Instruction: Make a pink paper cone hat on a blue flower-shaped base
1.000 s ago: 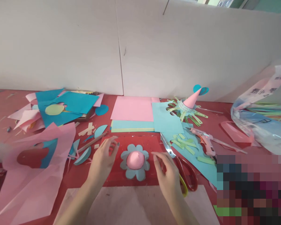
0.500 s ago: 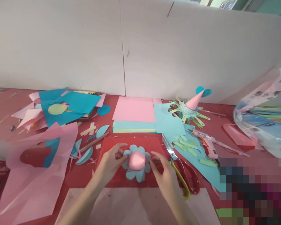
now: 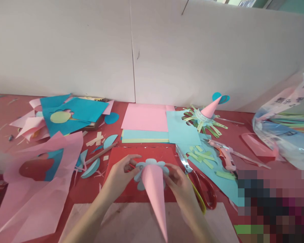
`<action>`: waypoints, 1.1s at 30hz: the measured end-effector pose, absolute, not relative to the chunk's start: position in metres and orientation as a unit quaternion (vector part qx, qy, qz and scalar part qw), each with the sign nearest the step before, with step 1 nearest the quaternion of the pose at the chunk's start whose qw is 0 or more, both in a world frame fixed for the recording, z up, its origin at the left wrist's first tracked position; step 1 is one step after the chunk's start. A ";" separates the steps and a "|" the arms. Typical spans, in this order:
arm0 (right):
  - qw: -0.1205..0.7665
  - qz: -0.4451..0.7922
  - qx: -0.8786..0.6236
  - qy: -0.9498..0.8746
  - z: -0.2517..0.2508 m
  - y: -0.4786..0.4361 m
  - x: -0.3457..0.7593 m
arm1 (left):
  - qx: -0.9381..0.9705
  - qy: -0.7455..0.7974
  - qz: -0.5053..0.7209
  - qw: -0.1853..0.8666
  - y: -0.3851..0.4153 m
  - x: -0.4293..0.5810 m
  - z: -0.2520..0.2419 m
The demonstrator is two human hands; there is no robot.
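Both hands hold a pink paper cone [image 3: 155, 195] set in a light blue paper flower [image 3: 152, 166]. The cone is tipped over, with its point toward me at the bottom of the view. My left hand [image 3: 120, 173] pinches the flower's left petals. On the right side, my right hand [image 3: 178, 184] grips the flower and the cone's wide end. They hover over a red sheet [image 3: 119, 158] on the table.
Red-handled scissors [image 3: 200, 184] lie just right of my right hand. A pink glue gun [image 3: 224, 156], green strips, stacked pink and blue sheets [image 3: 145, 123], another pink cone craft [image 3: 209, 109] and a plastic bag [image 3: 286, 125] sit behind. Paper scraps cover the left.
Both hands closed in on the flower and cone, took hold of them and tipped the cone from pointing up to pointing toward me.
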State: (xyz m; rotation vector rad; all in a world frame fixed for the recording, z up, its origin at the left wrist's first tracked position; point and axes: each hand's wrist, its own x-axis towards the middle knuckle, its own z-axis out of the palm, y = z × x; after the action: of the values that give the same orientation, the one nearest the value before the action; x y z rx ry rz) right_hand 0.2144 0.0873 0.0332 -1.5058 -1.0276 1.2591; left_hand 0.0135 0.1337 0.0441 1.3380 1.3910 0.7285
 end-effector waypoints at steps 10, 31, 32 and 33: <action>0.422 0.474 -0.639 -0.435 0.048 0.084 0.212 | 0.435 0.542 0.352 0.627 0.134 0.018 0.050; 0.554 0.644 -0.398 -0.346 0.053 0.076 0.229 | 0.630 0.445 0.288 0.567 0.124 0.024 0.060; 0.557 0.640 -0.398 -0.349 0.057 0.076 0.230 | 0.638 0.436 0.279 0.570 0.122 0.023 0.062; 0.564 0.633 -0.401 -0.348 0.062 0.076 0.230 | 0.651 0.431 0.269 0.564 0.121 0.022 0.063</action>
State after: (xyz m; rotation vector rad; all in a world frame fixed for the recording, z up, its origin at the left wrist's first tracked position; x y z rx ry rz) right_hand 0.2298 0.0757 0.0618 -0.9429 -0.8185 1.4886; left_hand 0.0221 0.1208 0.0633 1.5318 1.0134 0.6321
